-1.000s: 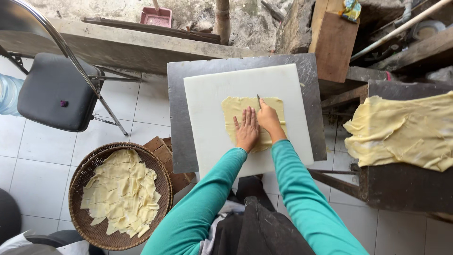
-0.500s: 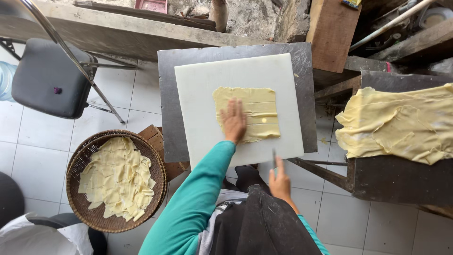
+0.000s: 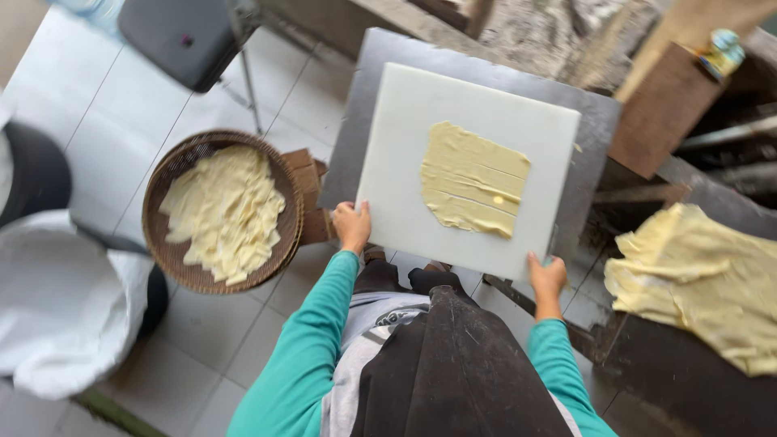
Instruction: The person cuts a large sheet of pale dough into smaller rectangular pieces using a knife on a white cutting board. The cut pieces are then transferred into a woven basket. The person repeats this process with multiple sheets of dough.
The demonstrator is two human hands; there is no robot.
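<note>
left hand (image 3: 352, 226) curled, right hand (image 3: 547, 277) gripping

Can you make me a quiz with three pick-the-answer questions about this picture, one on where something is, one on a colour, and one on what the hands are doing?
1. Where is the woven basket of cut strips?
A. on the floor to the person's left
B. on the white board
C. on the chair

2. What colour are the sleeves?
A. red
B. teal
C. yellow

3. What are the left hand and right hand doing?
A. resting in the lap
B. gripping the near edge of the white cutting board
C. lifting the basket

Answers: 1 A, the basket sits on the tiles left of the table. 2 B, both arms show teal cloth. 3 B, each hand clasps a near corner of the board, which bears the sliced dough sheet.
</note>
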